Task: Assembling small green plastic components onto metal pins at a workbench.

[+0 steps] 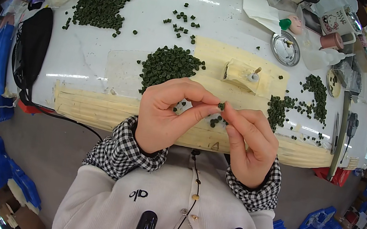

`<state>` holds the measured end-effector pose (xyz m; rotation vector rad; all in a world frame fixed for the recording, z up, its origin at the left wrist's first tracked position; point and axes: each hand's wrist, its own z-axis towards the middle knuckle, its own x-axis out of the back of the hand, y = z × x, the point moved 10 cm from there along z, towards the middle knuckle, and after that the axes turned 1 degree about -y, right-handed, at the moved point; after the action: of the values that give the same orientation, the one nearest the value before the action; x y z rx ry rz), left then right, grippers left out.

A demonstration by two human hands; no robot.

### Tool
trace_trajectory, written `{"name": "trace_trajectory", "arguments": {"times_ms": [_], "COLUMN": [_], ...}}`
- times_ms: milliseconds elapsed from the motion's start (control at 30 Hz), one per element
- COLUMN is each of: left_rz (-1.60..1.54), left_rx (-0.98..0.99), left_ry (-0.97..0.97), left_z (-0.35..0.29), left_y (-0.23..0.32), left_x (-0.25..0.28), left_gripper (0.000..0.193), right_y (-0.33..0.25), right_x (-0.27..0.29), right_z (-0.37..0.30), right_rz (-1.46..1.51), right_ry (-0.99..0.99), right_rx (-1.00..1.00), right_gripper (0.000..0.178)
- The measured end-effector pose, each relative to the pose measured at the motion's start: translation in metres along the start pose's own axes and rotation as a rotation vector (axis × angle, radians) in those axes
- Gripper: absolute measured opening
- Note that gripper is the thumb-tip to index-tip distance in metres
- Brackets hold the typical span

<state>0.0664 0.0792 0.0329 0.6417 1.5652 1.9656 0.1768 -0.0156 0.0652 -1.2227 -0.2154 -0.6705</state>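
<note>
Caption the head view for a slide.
Fingers of left hand and right hand meet at one small green piece near a heap.

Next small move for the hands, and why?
I'd probably steady the small green piece in the left hand's pinch before shifting it. It sits right at the fingertips, with the right hand close against it, and similar loose pieces lie around the hands, so a dropped one could be hard to pick out.
</note>
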Motion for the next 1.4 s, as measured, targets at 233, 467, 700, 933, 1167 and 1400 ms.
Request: {"name": "trace_trajectory", "arguments": {"times_ms": [233,467,700,933,1167,1400], "left_rz": [-0.001,0.043,0.01,-0.013,-0.055,-0.072], "left_rx": [-0.007,-0.078,-0.052,-0.023,0.001,-0.006], "left_ry": [-0.007,0.029,-0.021,-0.037,-0.039,-0.042], "left_z": [0.0,0.0009,-0.0007,-0.0012,-0.0017,-0.002], "left_y": [0.0008,0.0057,0.0023,-0.0007,-0.0027,-0.0004], "left_x": [-0.0008,0.0018,-0.0017,-0.0024,-0.0034,-0.0026], "left_gripper": [0.017,0.016,0.019,0.018,0.017,0.018], "right_y": [0.0002,0.0025,0.001,-0.0001,0.0021,0.0024], "right_x": [-0.0008,-0.0046,-0.003,-0.0031,-0.0019,-0.0014], "right_z": [-0.0006,0.0006,0.0006,0.0006,-0.0003,-0.0003], "right_rz": [0.005,0.06,0.062,0.048,0.078,0.124], "right_ry": [-0.003,-0.019,-0.042,-0.064,-0.059,-0.045], "right_rx": [0.013,0.008,0.011,0.027,0.022,0.021], "right_gripper": [0.037,0.036,0.035,0.035,0.036,0.036]}}
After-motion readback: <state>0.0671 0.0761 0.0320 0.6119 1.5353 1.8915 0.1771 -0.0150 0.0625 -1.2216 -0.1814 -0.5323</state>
